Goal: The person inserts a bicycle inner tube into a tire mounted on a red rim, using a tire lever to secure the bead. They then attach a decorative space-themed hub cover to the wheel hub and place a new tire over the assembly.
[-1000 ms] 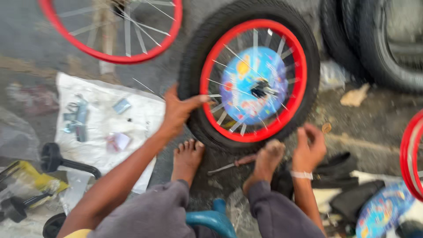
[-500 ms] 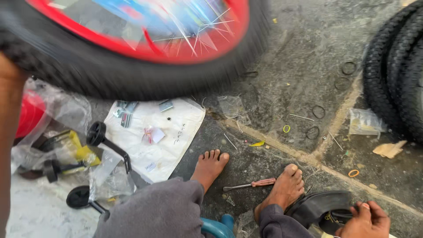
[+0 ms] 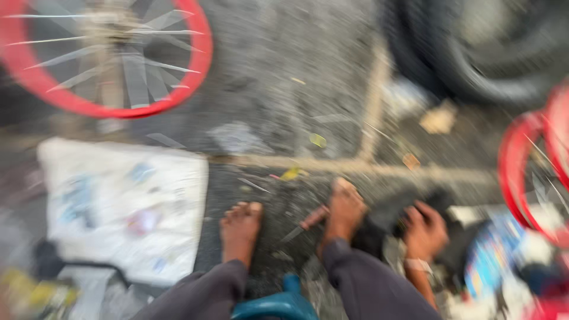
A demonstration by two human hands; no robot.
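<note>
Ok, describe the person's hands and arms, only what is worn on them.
Only the right hand shows in the blurred head view. It is bare, with no glove, and the forearm below it has no sleeve. A pale band circles the wrist; the blur hides whether it is a watch or a bracelet. The left hand is out of view.

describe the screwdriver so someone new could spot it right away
Start at the person's two bare feet on the dark ground. The screwdriver lies between them, its handle beside the right foot and its shaft angled toward the left foot. It is the only slim reddish-handled tool there.
</note>
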